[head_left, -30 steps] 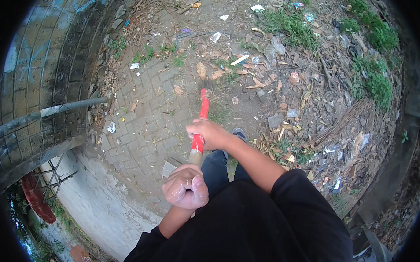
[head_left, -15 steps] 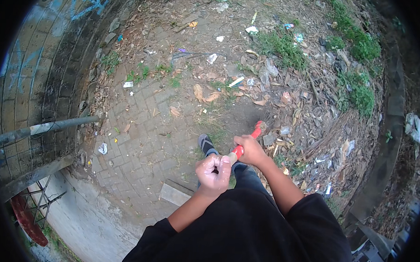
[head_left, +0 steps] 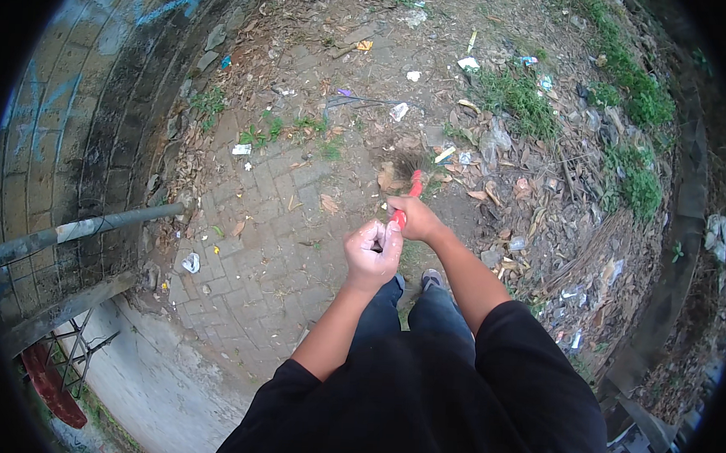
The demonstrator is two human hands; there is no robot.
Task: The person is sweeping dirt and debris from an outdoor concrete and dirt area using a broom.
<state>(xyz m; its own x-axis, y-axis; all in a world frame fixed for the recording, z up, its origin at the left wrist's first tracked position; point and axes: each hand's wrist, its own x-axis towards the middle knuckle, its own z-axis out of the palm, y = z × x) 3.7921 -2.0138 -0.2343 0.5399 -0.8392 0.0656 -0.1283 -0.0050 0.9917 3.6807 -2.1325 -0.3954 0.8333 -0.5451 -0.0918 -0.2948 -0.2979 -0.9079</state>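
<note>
A broom with a red handle (head_left: 415, 185) slants away from me, its dark, thin bristles (head_left: 412, 161) on the ground ahead. My right hand (head_left: 421, 221) is wrapped round the handle partway along. Closer to my body, my left hand (head_left: 371, 253) is closed round the handle's upper end, with whitish smears on its skin. Brown dry leaves (head_left: 389, 177) lie against the bristles on the left. Part of the handle is hidden behind my fingers.
Brick paving (head_left: 258, 222) spreads to my left, up to a block wall (head_left: 92, 117) and a metal pipe (head_left: 87, 228). On the right are leaf litter and scattered plastic rubbish (head_left: 496, 139), with green weeds (head_left: 636, 178) farther over. My shoe (head_left: 432, 280) shows below my hands.
The broom head has moved left and farther forward, reaching the dry leaves. My right hand has shifted forward and left with the handle. My feet have changed position.
</note>
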